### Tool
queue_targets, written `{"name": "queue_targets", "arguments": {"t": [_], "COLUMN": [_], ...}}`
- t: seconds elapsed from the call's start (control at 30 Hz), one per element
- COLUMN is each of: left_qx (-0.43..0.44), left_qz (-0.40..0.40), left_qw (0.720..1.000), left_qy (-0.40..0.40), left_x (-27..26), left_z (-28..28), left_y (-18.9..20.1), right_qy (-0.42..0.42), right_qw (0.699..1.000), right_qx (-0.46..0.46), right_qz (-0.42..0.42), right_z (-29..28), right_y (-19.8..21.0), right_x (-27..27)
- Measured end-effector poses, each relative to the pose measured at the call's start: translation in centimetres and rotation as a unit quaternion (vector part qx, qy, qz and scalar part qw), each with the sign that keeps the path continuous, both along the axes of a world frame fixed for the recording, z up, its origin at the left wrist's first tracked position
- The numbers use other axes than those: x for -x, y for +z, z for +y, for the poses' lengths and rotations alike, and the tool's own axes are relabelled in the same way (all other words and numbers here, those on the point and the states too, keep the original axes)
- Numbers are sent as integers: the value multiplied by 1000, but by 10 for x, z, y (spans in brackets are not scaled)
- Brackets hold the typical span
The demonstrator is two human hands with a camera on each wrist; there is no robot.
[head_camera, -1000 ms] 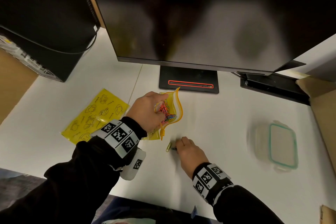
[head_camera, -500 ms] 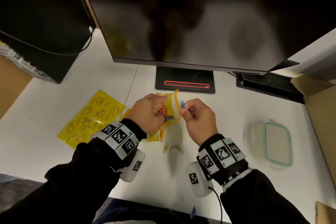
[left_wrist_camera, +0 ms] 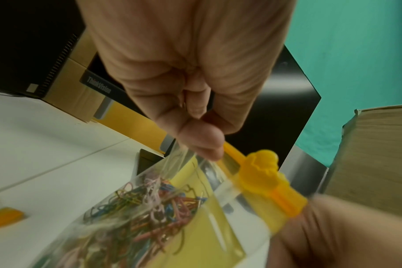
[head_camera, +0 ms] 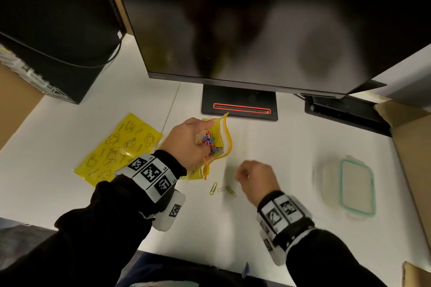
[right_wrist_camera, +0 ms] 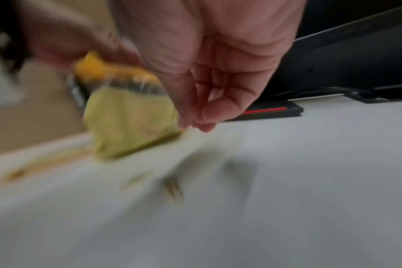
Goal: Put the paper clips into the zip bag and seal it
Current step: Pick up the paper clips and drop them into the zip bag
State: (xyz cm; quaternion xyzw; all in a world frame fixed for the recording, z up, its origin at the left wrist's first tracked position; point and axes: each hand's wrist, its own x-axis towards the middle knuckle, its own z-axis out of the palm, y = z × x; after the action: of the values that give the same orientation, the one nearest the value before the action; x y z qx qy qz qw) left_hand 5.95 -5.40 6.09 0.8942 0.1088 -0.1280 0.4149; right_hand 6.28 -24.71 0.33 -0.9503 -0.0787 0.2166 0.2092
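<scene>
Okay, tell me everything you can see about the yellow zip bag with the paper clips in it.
The small yellow-edged zip bag has a clear plastic front, a yellow back and an orange zip track with a moulded yellow slider at one end. Its mouth stands open. A tangle of coloured paper clips lies inside. The left hand pinches its top edge and holds it up, with its lower corner near the white desk. The right hand is not touching it.

Right hand [head_camera: 255, 178] motion-blurred in both views; finger contents not resolvable. Loose paper clips [head_camera: 222, 190] on bench reduce to smears in right wrist view. Lidded container [head_camera: 354, 185] blurred. Monitor [head_camera: 256, 18] cut off at top edge.
</scene>
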Motion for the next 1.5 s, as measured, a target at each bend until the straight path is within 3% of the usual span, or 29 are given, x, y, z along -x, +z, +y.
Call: {"name": "queue_targets", "arguments": {"t": [0.13, 0.6, 0.73, 1.0, 1.3, 1.5], "left_qx": [6, 2, 5, 3, -2, -4], "left_qz": [-1, 3, 5, 1, -4, 0], "left_qw": [1000, 1000, 1000, 1000, 1000, 1000], "left_qy": [-1, -3, -2, 0, -6, -10], "left_x": [0, -1, 0, 0, 1, 1], "left_z": [0, -1, -1, -1, -2, -3], "left_y": [-1, -3, -3, -4, -3, -2], "right_qy": [98, 116, 142, 24, 46, 99], "right_qw": [989, 976, 976, 996, 987, 983], "right_qx": [95, 167, 154, 82, 142, 146], "right_qz": [56, 79, 54, 27, 66, 41], "right_z": [-4, 14, 10, -1, 9, 9], "right_y": [-22, -27, -31, -31, -36, -38], "right_x": [32, 40, 44, 38, 44, 48]}}
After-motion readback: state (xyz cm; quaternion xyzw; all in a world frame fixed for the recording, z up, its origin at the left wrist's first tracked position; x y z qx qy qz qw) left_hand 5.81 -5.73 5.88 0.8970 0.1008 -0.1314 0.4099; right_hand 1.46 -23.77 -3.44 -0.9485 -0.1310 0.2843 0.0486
